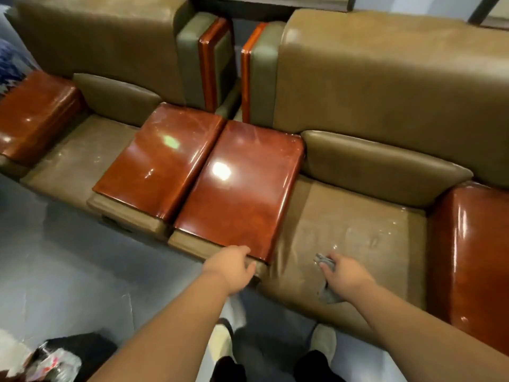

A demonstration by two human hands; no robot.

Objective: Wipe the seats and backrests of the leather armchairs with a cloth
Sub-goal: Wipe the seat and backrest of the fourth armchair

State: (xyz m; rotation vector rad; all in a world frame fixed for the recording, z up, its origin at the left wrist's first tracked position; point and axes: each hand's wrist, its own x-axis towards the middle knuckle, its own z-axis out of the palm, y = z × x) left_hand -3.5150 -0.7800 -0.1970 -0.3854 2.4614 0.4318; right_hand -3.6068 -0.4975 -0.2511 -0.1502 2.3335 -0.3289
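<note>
The left hand [232,264] rests on the front edge of the glossy wooden armrest [237,188], fingers curled loosely over the lip and gripping nothing else; it looks like a brace. To its right, the right hand [345,275] pinches a small grey cloth [325,263] against the near part of the right armchair's seat [355,230], with bunched cloth showing beyond the fingertips and a tail trailing below the palm.

The step in hand appears to be wiping this seat. Pale streaks and scuffs lie just beyond the right hand, so the next move probably calls for pushing the cloth away from the body across them, then up onto the cushion [382,166] and tall backrest [399,78] further beyond.

Far left of the left hand stands a second armchair [82,158], its seat likewise marked. The leather is worn olive-brown. Below both hands is grey floor [82,257], with the person's shoes visible and a crumpled bag [55,365] at the lower left.
</note>
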